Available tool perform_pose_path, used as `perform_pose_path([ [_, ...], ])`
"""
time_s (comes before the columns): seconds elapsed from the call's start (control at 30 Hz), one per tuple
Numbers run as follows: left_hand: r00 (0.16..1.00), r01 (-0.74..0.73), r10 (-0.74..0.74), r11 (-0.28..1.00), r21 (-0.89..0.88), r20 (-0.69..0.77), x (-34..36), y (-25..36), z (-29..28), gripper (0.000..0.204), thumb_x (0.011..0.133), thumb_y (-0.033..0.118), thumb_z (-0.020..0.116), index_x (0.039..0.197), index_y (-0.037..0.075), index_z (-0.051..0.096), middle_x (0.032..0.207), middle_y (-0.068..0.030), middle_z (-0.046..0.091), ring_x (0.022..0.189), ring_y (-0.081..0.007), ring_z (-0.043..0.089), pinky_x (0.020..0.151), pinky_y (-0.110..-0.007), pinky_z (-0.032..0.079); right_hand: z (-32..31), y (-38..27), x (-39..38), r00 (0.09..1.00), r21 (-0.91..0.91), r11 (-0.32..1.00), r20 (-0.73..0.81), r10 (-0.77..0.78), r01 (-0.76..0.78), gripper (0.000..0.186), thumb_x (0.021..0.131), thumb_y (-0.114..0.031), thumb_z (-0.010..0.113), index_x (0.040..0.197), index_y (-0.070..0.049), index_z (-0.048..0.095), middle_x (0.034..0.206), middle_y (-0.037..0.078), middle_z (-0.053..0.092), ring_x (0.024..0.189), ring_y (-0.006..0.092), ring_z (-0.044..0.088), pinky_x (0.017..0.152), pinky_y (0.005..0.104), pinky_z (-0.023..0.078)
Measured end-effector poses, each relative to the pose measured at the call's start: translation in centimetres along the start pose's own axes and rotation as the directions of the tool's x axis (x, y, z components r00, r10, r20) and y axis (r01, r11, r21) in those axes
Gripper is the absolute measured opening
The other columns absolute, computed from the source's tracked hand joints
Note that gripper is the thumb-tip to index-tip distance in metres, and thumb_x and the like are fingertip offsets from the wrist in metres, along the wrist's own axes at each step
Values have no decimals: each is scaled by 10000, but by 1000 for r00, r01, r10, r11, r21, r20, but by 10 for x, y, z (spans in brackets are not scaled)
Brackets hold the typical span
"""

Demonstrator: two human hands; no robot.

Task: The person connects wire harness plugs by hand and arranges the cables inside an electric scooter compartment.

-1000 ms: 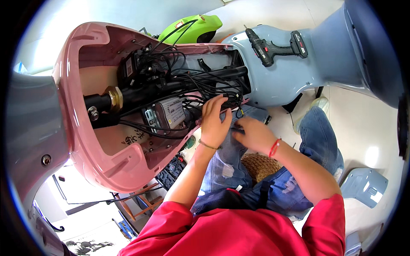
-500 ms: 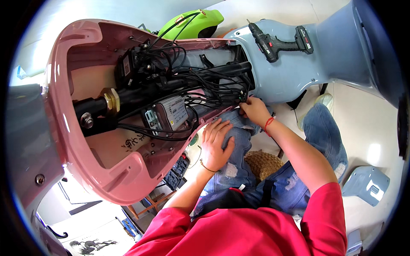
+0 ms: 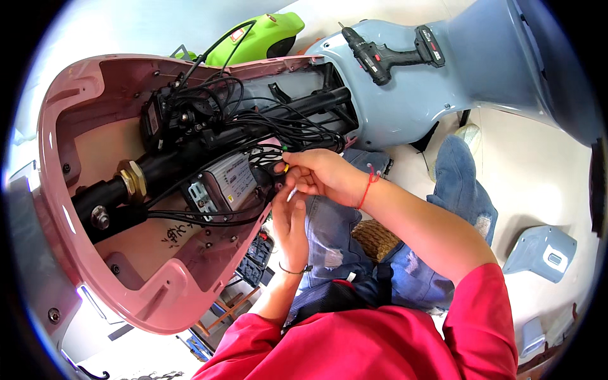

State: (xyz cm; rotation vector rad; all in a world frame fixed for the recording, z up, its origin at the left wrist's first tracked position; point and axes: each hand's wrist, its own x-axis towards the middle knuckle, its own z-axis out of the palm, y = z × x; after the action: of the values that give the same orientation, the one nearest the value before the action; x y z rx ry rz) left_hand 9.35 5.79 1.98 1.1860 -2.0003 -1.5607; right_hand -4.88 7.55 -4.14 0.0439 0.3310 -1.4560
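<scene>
A pink body shell [image 3: 158, 294], like that of a scooter, holds a tangle of black cables [image 3: 304, 126] around a black frame tube [image 3: 180, 144]. At the near side of the bundle, my right hand [image 3: 320, 174] is closed, pinching a thin black cable with a yellow connector [image 3: 286, 168]. Just below it, my left hand [image 3: 289, 221] has its fingertips drawn together by the cables. A small white piece [image 3: 292, 194] shows between the two hands; what my left fingers grip is partly hidden. A silver controller box [image 3: 229, 180] lies left of my hands.
A black cordless drill [image 3: 386, 57] rests on the blue-grey shell [image 3: 380, 117] at upper right. Behind the pink shell stands a bright green object [image 3: 272, 38]. A blue-grey panel [image 3: 541, 253] lies on the floor at right. Below the shell is a black tool case [image 3: 255, 263].
My right hand has moved left from the shell's edge to the cables by the controller. My left hand has risen off my knee and closed near it. The view has shifted.
</scene>
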Motion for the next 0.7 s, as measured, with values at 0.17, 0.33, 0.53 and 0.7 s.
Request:
perform_pose_path([
  [0.17, 993, 120, -114, 884, -452, 40, 13, -1, 9, 383, 1023, 254, 411, 1304, -6, 422, 1171, -84, 511, 1063, -175, 506, 993, -343, 380, -3, 8, -2, 998, -167, 986, -52, -19, 10, 311, 929, -330, 577, 902, -30, 657, 601, -29, 514, 474, 44, 393, 449, 232, 295],
  [0.33, 954, 289, -290, 831, -475, 73, 38, -8, 11, 350, 1025, 246, 405, 1260, -5, 471, 1182, -101, 529, 1095, -183, 505, 990, -332, 385, -11, 16, -6, 984, -229, 973, -170, -59, 19, 320, 909, -355, 593, 797, -63, 659, 636, 4, 574, 489, 76, 445, 475, 229, 345],
  [0.53, 967, 223, -254, 830, -511, 9, 37, -11, 12, 373, 1025, 194, 390, 1310, -42, 441, 1375, -178, 459, 1252, -257, 453, 1065, -370, 362, -4, -12, -16, 985, -550, 827, -170, 26, -117, 368, 888, -381, 599, 799, -29, 664, 670, 45, 627, 568, 180, 579, 567, 291, 466],
  [0.7, 972, 102, -182, 894, -436, -146, 32, -14, 15, 412, 1022, 161, 381, 1361, -72, 372, 1440, -173, 364, 1285, -257, 407, 1117, -383, 313, -28, -49, -18, 739, -935, -241, -32, -673, -261, 447, 770, -283, 704, 1077, 28, 611, 1005, 181, 653, 989, 350, 611, 876, 403, 500],
])
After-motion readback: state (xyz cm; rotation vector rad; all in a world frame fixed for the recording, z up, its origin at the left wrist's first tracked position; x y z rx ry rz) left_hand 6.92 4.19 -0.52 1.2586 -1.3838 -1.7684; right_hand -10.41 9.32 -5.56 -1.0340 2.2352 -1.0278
